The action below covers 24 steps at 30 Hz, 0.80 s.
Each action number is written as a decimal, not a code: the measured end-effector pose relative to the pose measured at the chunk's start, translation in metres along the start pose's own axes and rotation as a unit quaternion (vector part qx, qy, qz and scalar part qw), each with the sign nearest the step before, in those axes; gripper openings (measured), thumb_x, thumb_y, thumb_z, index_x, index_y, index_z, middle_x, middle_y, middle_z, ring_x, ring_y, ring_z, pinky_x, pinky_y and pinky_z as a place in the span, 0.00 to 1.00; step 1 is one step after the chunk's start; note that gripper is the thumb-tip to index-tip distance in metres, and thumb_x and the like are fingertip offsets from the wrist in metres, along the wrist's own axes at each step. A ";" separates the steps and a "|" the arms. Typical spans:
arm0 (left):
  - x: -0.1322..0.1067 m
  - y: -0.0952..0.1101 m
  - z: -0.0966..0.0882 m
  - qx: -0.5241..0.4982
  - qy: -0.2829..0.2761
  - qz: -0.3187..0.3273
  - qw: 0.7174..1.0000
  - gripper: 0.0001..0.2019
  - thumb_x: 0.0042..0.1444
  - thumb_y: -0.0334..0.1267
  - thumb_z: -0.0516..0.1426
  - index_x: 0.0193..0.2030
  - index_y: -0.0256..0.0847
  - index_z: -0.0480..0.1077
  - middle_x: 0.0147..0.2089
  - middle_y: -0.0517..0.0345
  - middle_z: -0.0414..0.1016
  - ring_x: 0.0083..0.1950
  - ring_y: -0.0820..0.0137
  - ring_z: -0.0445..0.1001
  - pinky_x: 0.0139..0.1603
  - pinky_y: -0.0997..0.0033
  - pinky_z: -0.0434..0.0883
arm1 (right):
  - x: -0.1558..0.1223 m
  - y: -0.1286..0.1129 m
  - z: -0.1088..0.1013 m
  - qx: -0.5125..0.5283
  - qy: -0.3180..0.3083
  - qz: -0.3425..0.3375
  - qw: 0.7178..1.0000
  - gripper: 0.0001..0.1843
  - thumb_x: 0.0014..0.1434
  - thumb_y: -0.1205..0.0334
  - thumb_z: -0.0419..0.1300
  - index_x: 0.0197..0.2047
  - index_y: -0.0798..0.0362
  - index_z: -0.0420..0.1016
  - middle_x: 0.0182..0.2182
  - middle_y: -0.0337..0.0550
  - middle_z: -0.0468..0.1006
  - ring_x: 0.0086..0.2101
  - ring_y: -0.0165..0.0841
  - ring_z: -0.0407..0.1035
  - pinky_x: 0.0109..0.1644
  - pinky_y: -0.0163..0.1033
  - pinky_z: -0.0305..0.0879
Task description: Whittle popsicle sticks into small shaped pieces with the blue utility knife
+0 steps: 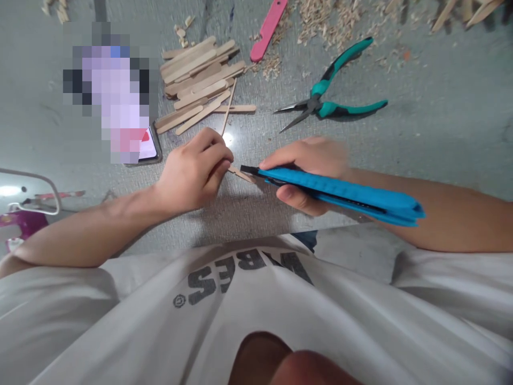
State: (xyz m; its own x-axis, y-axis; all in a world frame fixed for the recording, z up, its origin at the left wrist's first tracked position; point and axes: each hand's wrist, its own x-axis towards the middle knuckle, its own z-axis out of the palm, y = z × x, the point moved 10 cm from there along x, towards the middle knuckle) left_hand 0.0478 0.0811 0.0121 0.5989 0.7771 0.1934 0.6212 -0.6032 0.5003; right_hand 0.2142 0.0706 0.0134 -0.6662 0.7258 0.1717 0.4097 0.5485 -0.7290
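Observation:
My left hand (pixel 194 171) is closed in a pinch on a short wooden stick (pixel 242 174) that pokes out to the right of its fingers. My right hand (pixel 308 174) grips a blue utility knife (pixel 340 193), its dark tip touching the stick's end. Both hands hover just above the grey floor (pixel 441 117), in front of my white shirt. A pile of wooden craft sticks (pixel 200 80) lies beyond my left hand.
Teal-handled long-nose pliers (pixel 331 93) lie open at the upper right. A pink stick (pixel 268 29) and wood shavings (pixel 324 21) lie at the top. A phone (pixel 149 147) lies at the left, and a purple and white object (pixel 20 208) at the far left.

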 end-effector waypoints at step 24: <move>-0.006 0.010 -0.002 -0.055 0.046 0.115 0.991 0.07 0.74 0.41 0.58 0.51 0.48 0.79 0.50 0.48 0.81 0.45 0.60 0.76 0.43 0.55 0.74 | 0.022 0.054 -0.069 0.312 0.266 0.109 0.906 0.17 0.69 0.42 0.67 0.50 0.43 0.71 0.43 0.34 0.80 0.37 0.32 0.76 0.34 0.39 0.72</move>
State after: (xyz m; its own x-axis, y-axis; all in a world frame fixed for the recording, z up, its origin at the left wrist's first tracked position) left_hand 0.0492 0.0710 0.0176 0.6671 0.6369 0.3864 0.4113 -0.7474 0.5218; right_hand 0.2648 0.1449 0.0234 -0.1503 0.9768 0.1525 -0.0468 0.1470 -0.9880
